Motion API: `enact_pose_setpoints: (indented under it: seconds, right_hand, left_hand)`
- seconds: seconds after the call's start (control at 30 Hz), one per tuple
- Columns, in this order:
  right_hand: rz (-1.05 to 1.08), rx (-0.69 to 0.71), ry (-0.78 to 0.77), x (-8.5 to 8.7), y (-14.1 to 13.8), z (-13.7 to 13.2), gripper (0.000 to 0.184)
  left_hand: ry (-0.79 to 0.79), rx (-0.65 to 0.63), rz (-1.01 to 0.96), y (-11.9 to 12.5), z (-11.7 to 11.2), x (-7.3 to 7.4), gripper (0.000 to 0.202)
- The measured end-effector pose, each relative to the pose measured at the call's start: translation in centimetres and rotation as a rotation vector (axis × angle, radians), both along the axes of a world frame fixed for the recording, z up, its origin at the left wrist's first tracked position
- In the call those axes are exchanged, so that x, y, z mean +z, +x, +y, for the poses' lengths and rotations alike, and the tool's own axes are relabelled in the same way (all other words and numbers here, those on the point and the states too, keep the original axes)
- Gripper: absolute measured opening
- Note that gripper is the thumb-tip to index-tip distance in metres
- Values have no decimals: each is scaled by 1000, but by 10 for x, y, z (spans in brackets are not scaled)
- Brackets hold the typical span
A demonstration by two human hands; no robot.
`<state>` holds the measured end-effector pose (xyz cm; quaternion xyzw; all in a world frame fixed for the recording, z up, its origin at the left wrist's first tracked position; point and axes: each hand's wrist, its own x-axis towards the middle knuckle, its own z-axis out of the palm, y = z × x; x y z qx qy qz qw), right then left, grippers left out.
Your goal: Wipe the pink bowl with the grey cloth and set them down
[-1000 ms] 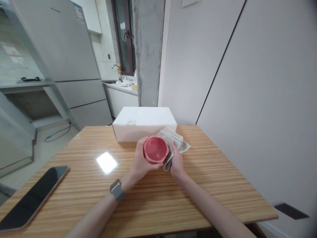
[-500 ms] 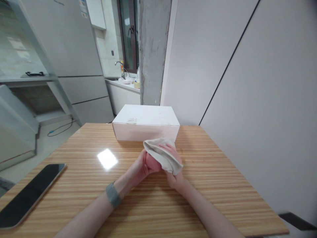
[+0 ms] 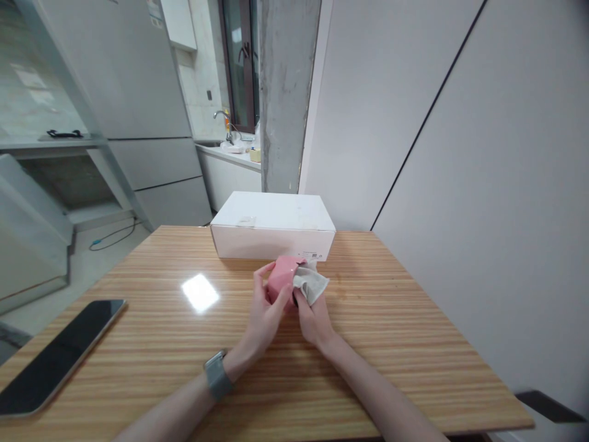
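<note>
A glossy pink cup-like object [image 3: 280, 274] is tipped sideways above the table, with a dark edge at its right end. My left hand [image 3: 267, 311] wraps around it, thumb on the near side and fingers on the far side. A greyish-white cloth [image 3: 311, 283] sits bunched at that right end, partly tucked against the dark edge. My right hand [image 3: 315, 319] pinches the cloth there, its thumb in front and its other fingers largely hidden. How far the cloth goes inside cannot be seen.
A closed white box [image 3: 273, 210] stands just beyond my hands on the wood-grain table [image 3: 391, 344]. At the left edge lies a dark-screened phone [image 3: 59, 356]. A pale wall [image 3: 460, 202] rises along the right side. Behind the box is a grey pillar [image 3: 288, 98].
The cloth, earlier spread over my right hand and the pink object's side, is now bunched at the right end. The pink object has turned and shows more of its surface.
</note>
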<state>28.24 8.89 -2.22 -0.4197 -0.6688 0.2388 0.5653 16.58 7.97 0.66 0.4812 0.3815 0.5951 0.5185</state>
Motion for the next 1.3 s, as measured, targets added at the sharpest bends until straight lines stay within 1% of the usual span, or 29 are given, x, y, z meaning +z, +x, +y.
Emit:
enact_pose_setpoints:
  seconds: [0.07,0.1,0.13,0.2,0.23,0.3,0.33,0.4,0.47,0.57,0.63,0.7,0.73,0.8,0.87,0.9,0.93,1.0,1.03,1.1,1.17,1.2,1.23,1.3]
  right_hand:
    - [23,-27,66,-6,2,0,36]
    - [-14,-9,126,-7,5,0,38]
    - [-60,22,188,-6,9,0,41]
    - [-188,135,307,0,18,0,47]
    - [-270,209,366,4,21,0,49]
    - [-438,353,488,13,25,-1,47]
    - [-503,409,541,16,25,-2,44]
    - [-537,464,591,20,23,-3,39]
    - [-519,471,593,21,23,-3,38]
    - [-550,456,549,18,26,-3,42]
    - [-539,440,488,16,28,-2,44]
    - [-468,414,419,15,28,-1,42]
    - [-418,384,388,13,28,-1,39]
    - [-300,266,334,10,28,-2,32]
    - [-183,133,302,4,29,-3,29]
    - [-141,91,298,2,31,-3,29]
    - [-122,80,298,-1,34,-3,29]
    - [-162,128,304,-4,39,-3,31]
    - [-210,169,318,-4,41,-2,34]
    - [-313,264,361,-1,42,-1,43]
    - [-394,370,407,4,37,-3,41]
    - [-434,425,421,7,33,-4,36]
    - [-475,474,427,10,29,-6,31]
    - [-537,543,425,16,23,-10,28]
  left_hand:
    - [-3,-41,-62,2,-1,5,69]
    - [-14,-87,-105,1,1,8,67]
    - [-39,-145,-154,-1,3,11,61]
    - [-139,-251,-247,-10,10,16,47]
    - [-213,-284,-276,-15,13,19,47]
    - [-344,-304,-279,-24,17,24,49]
    - [-376,-294,-251,-28,17,27,46]
    - [-364,-303,-141,-32,16,31,39]
    - [-276,-359,23,-35,16,33,36]
    - [-118,-461,266,-37,18,32,42]
    - [-51,-449,384,-38,19,28,47]
    - [-16,-378,461,-39,19,26,50]
    - [4,-338,474,-38,17,25,49]
    - [60,-290,441,-36,13,24,44]
    - [115,-315,371,-34,8,26,39]
    - [127,-349,342,-33,6,26,38]
    - [127,-387,320,-33,5,26,36]
    - [87,-471,279,-32,6,25,35]
    - [51,-491,238,-32,8,23,34]
    - [-38,-459,113,-33,14,18,32]
    - [-138,-397,25,-35,19,14,37]
    - [-181,-386,25,-37,22,13,39]
    - [-210,-403,62,-39,23,14,40]
    - [-201,-486,196,-44,24,17,35]
